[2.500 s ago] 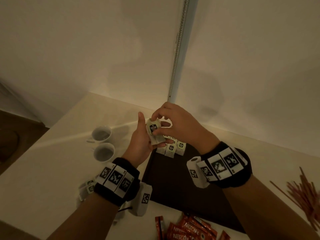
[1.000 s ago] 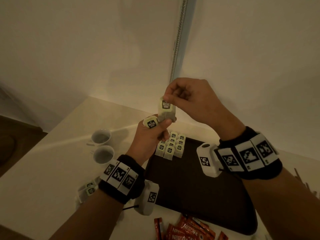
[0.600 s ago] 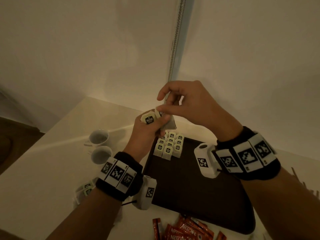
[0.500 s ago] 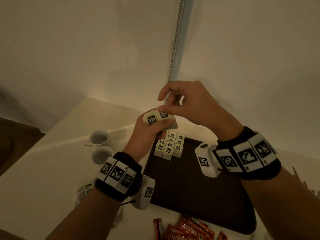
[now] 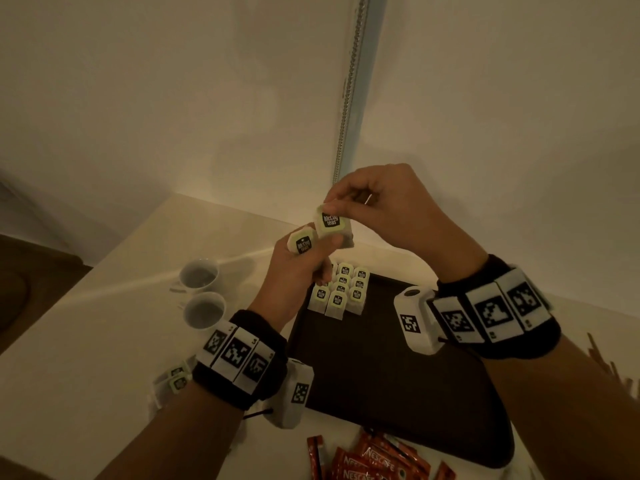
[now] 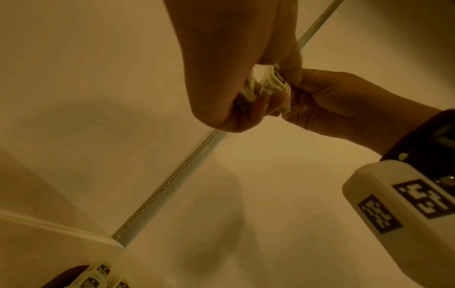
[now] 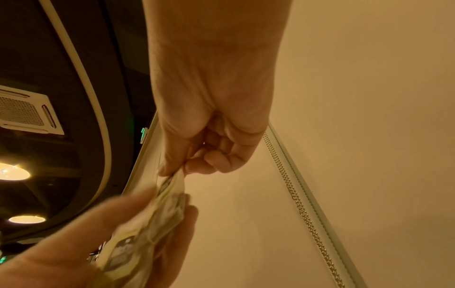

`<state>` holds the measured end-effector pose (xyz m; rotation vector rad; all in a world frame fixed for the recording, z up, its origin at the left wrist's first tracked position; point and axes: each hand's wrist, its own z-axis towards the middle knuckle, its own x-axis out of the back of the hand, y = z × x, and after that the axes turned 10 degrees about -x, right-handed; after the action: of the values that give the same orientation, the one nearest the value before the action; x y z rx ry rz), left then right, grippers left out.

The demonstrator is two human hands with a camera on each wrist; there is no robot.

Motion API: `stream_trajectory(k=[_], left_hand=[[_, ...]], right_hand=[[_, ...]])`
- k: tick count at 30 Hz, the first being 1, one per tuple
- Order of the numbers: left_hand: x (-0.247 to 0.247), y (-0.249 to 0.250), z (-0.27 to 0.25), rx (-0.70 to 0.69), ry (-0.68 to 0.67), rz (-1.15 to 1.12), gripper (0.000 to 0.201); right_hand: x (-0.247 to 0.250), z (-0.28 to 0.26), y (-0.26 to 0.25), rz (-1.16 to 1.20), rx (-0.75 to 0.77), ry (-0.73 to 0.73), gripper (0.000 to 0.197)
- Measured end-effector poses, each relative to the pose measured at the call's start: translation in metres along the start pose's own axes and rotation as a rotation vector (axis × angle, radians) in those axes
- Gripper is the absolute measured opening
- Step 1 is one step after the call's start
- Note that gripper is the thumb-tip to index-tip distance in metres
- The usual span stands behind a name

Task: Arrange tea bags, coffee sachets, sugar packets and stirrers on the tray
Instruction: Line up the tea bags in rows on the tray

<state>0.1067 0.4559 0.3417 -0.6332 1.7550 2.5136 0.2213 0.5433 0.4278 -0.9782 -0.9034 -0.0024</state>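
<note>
Both hands are raised above the far left corner of the dark tray [image 5: 381, 368]. My left hand [image 5: 304, 258] grips a small bunch of pale green tea bags [image 5: 302, 242], its fingers curled round them. My right hand [image 5: 346, 206] pinches the top of one tea bag [image 5: 330, 223] between thumb and forefinger, just above the bunch. In the right wrist view the pinched tea bag [image 7: 172, 183] hangs from the right hand [image 7: 172, 171] toward the bunch. Several tea bags [image 5: 341, 292] stand in rows on the tray's far left corner.
Two white cups [image 5: 201, 289] stand left of the tray. Red coffee sachets [image 5: 374, 459] lie at the near edge of the table. A few tea bags [image 5: 176, 379] lie by my left wrist. Wooden stirrers [image 5: 620, 372] lie at the right. Walls close the corner behind.
My right hand lifted one tea bag out of the bunch, dipped back to it, and now pinches a tea bag at the bunch's top again. The left hand stayed raised over the tray corner.
</note>
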Motion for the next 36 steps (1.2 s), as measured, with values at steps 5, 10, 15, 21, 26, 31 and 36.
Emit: stream_trajectory(k=[5,10,15,21,26,31,36], left_hand=[[-0.002,-0.004,0.001,0.019,0.018,-0.023,0.021],[-0.006,-0.006,0.000,-0.004,0.062,0.054,0.014],[-0.006,-0.011,-0.001,0.045,0.062,0.038,0.022],[0.027,-0.023,-0.002,0.299,0.177,-0.167,0.009],[0.055,-0.035,-0.005,0.289,0.283,-0.109,0.024],[0.061,-0.035,0.001,0.334,0.284,-0.109,0.027],[0.061,-0.035,0.003,0.370,0.313,-0.234,0.043]], right_hand=[[0.000,-0.001,0.007,0.051,0.034,0.054,0.006],[0.003,-0.003,0.014,0.107,0.000,0.060,0.010],[0.004,-0.007,0.016,0.138,-0.017,0.063,0.006],[-0.005,-0.023,0.060,0.142,-0.183,0.059,0.005],[-0.052,-0.050,0.139,-0.079,-0.489,-0.155,0.014],[-0.093,-0.063,0.202,-0.148,-0.757,-0.355,0.020],[-0.112,-0.061,0.226,-0.113,-0.789,-0.248,0.011]])
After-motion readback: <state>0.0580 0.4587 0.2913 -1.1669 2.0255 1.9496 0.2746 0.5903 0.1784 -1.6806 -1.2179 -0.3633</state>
